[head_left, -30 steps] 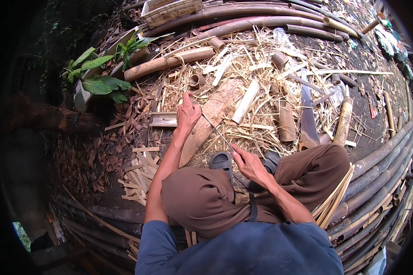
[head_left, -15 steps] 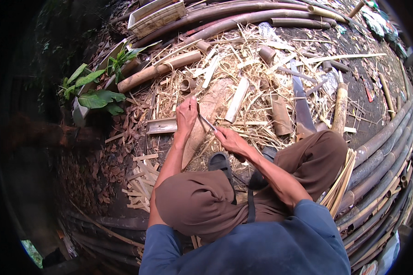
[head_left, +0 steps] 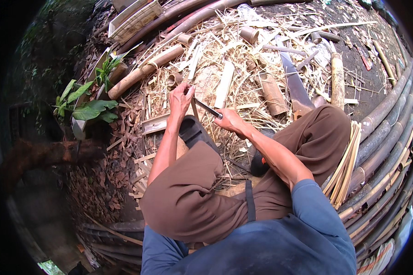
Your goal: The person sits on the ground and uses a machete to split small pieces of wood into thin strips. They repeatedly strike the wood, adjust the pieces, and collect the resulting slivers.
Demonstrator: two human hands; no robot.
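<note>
My right hand (head_left: 231,122) is closed around the handle of a knife (head_left: 207,108). The blade slants up and left toward my left hand (head_left: 181,97), which pinches a thin bamboo strip (head_left: 194,110). Below the fingers, the strip's lower part passes close behind the blade toward my sandalled left foot (head_left: 196,133). Whether blade and strip touch cannot be made out. Past my hands, a pale split bamboo piece (head_left: 224,85) lies on a heap of shavings (head_left: 243,59).
A wide metal blade (head_left: 293,75) lies beyond my right knee, near a short bamboo tube (head_left: 273,94). Long bamboo poles (head_left: 376,123) are stacked at the right, with a bundle of strips (head_left: 346,167) beside my thigh. A plastic crate (head_left: 135,20) and leafy plant (head_left: 89,110) stand far left.
My left foot has lifted and come forward, and my left knee has shifted left. The knife has drawn nearer my left hand's fingers. The whole view has tilted slightly.
</note>
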